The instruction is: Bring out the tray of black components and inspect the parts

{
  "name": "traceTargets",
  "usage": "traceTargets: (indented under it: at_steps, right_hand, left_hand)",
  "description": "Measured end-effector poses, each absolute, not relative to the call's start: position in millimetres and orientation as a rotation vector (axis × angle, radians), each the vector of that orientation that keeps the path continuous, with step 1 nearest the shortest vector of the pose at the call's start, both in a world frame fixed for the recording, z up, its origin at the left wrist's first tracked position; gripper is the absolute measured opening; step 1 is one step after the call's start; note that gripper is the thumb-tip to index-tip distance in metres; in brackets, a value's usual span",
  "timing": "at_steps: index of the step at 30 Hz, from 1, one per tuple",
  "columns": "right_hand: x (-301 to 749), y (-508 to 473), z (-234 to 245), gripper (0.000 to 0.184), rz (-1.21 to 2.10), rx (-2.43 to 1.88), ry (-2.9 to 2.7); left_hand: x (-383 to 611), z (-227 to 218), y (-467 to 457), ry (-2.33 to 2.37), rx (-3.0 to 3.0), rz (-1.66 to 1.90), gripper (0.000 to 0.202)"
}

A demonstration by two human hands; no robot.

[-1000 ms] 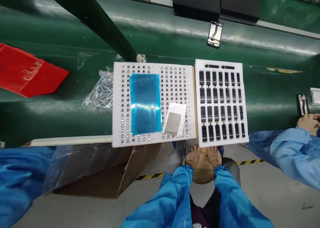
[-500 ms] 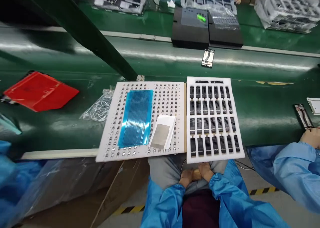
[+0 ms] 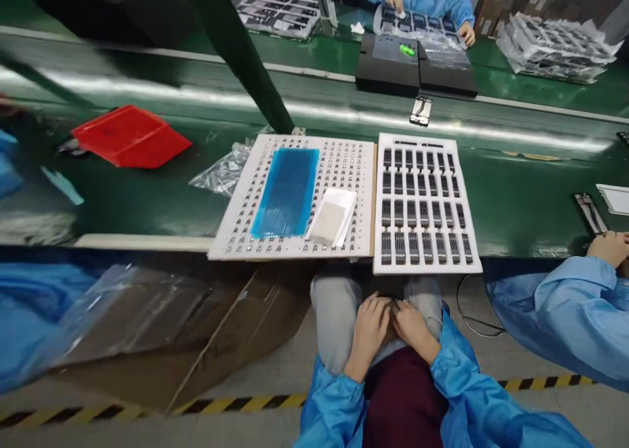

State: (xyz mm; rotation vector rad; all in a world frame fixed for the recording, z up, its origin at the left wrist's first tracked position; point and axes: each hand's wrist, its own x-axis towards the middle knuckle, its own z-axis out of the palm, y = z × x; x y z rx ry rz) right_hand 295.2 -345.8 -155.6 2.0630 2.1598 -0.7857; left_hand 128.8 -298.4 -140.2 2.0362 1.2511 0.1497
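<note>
My left hand (image 3: 372,320) and my right hand (image 3: 411,323) are side by side between my thighs, below the bench edge. Their fingers curl over the front of what looks like a wooden stool seat (image 3: 390,333), which mostly hides behind them. Nearest in front, on the bench edge, lies a white foam tray (image 3: 377,264) with rows of thin black parts in its slots. Left of it is a white board (image 3: 230,235) dotted with small metal parts. On that board rest a blue film sheet (image 3: 287,192) and a white paper with a grey patch (image 3: 331,219).
A red bin (image 3: 130,137) and crumpled clear plastic (image 3: 223,169) are to the left. A green post (image 3: 240,58) rises behind the board. Beyond stand black boxes (image 3: 388,71) and a phone-like part (image 3: 421,111). Co-workers' sleeves show left, right (image 3: 570,310) and across.
My view has tilted up and shifted, so more of the co-worker across shows. My hands stay in my lap, with more of their backs and fingers visible. The trays lie as before.
</note>
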Motion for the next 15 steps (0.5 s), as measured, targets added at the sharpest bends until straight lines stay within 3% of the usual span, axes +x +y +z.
traceTargets:
  at_steps: [6,15]
  right_hand:
    - [329,-345,-152,0.037,-0.653,2.205,2.384]
    - [364,-356,-173,0.046,-0.478,2.482,2.592]
  left_hand:
    - [94,-115,-276,1.686,1.619,0.770,0.038]
    - [103,-174,-208,1.907,1.075,0.449,0.037]
